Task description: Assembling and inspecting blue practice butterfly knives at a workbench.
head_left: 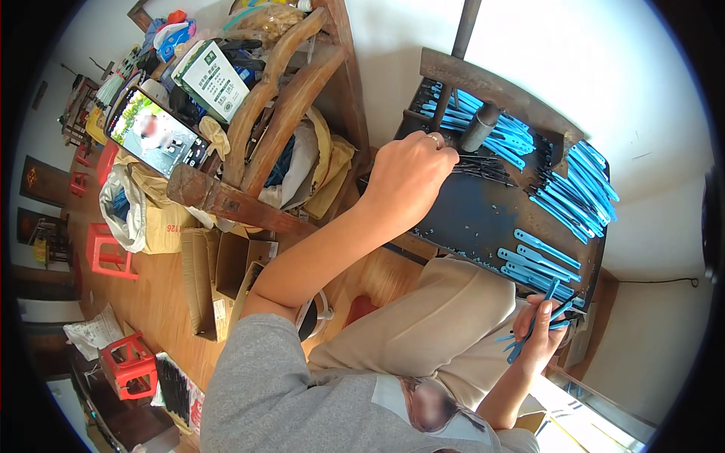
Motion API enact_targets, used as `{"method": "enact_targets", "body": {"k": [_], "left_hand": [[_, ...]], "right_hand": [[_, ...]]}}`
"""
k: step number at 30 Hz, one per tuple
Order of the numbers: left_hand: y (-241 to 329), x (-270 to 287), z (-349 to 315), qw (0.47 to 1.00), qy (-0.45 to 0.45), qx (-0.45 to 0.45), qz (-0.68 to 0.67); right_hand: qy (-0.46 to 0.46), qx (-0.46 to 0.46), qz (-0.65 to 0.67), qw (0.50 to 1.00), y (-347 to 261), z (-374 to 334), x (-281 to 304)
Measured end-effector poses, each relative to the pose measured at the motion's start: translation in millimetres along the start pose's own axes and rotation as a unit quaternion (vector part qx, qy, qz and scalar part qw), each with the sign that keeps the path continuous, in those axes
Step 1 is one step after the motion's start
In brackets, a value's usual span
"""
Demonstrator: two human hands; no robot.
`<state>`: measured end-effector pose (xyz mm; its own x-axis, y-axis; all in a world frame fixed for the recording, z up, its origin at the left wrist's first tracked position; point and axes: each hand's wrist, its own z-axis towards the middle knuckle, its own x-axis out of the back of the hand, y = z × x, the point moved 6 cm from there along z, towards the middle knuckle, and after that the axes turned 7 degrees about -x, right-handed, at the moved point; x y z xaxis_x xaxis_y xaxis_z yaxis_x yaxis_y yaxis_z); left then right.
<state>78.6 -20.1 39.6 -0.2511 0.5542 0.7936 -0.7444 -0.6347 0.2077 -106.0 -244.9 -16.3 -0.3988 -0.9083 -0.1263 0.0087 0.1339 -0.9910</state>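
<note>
We see the left hand (414,175) near the centre of the frame, its fingers curled in beside the thin black rods (487,171) and a dark metal cylinder (480,127), though we cannot tell whether it grips anything; the right hand (538,330), lower right, closes around several blue strips (516,352); loose blue strips (583,192) lie right of centre on the dark bench (457,223).

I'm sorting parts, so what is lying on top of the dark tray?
On the tray, blue strips lie in several groups, with thin dark pieces near the left hand. Anything beneath the strips or directly behind that hand is covered.
</note>
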Motion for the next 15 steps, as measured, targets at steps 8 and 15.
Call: {"method": "enact_targets", "body": {"k": [8,15], "left_hand": [[0.0,-0.5,0.0,1.0,0.01,-0.007,-0.013],[-1.1,4.9,0.2,0.999,0.043,-0.028,-0.013]], "right_hand": [[-0.002,-0.018,-0.019,1.0,0.5,-0.2,-4.2],[-0.018,-0.025,-0.068,0.997,5.2,-0.4,-7.8]]}}
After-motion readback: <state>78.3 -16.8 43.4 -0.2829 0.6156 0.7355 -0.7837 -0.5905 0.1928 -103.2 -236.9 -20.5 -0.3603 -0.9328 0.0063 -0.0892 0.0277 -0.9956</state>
